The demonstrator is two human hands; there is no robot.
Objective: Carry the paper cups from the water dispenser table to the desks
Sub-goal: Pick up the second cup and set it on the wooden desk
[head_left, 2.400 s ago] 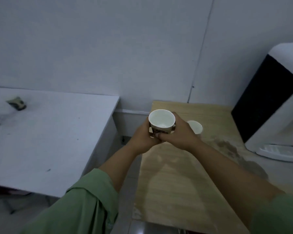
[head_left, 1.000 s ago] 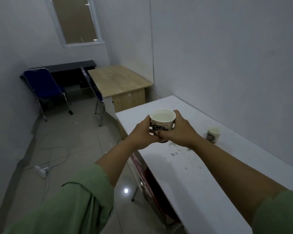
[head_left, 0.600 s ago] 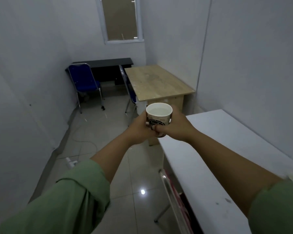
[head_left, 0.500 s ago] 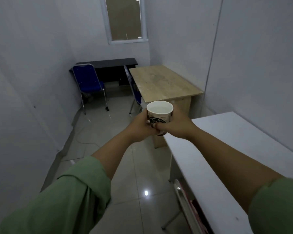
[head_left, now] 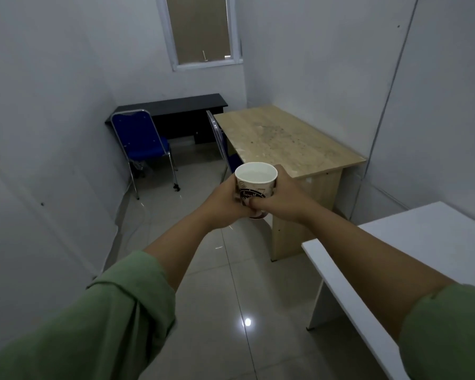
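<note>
- Head view looks down my two arms, green sleeves (head_left: pixel 115 311) pushed back, out over a pale, glossy tiled floor (head_left: pixel 231 311) in a narrow room with grey-white walls.
- Ahead on the right stands a light wooden desk (head_left: pixel 285 141), its top stained and speckled; nothing lies between me and it but open floor.
- A white table (head_left: pixel 412 242) runs along my right side, its near corner just beside my right forearm.
- At the far wall sit a black desk (head_left: pixel 176 104) and a blue padded chair with chrome legs (head_left: pixel 143 144); a second chair's back shows at the wooden desk's left edge.
- A frosted window (head_left: pixel 202 28) is set high in the end wall.
- My left hand (head_left: pixel 221 207) and right hand (head_left: pixel 281 200) both wrap the white paper cup with a dark printed band (head_left: pixel 255 185), held upright in the air in front of the wooden desk's near edge.
- Its rim is round and open; the inside looks pale.
</note>
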